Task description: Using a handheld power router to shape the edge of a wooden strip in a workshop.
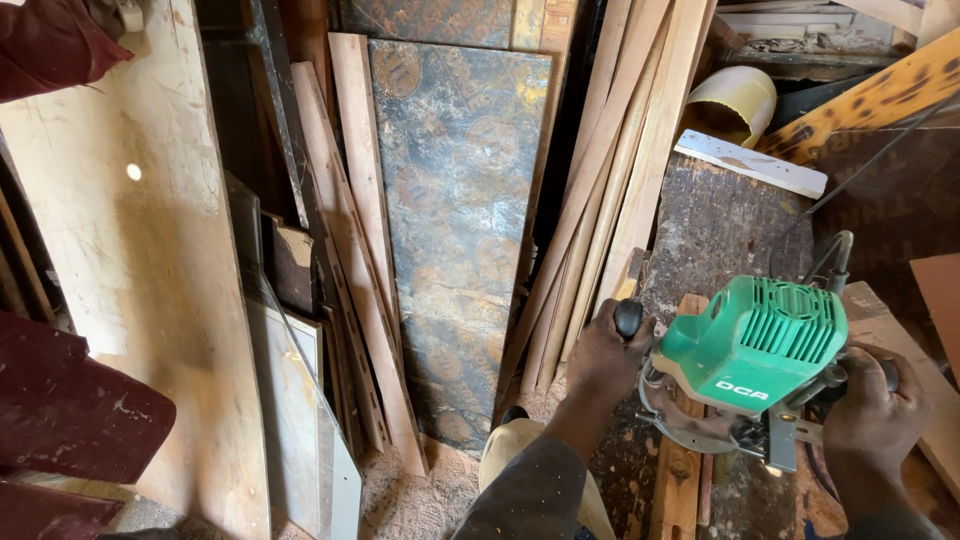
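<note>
- The green router (752, 345) stands on a narrow wooden strip (678, 470) lying along the worn desk (712, 225).
- We judge it heavy, rigid and top-weighted; its two side knobs are where we would take hold.
- Our left hand (606, 362) is wrapped around the black knob; our right hand (876, 410) is clamped on the opposite handle.
- Hard ribbed plastic housing, round metal base, black cord (868, 165).
- Rough planks (610, 170) and a mottled board (460, 220) lean behind; sawdust covers the floor (420, 500).

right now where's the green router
In the head view, lower right: the green router sits on a narrow wood strip on the workbench, gripped between the left hand and right hand.
</note>
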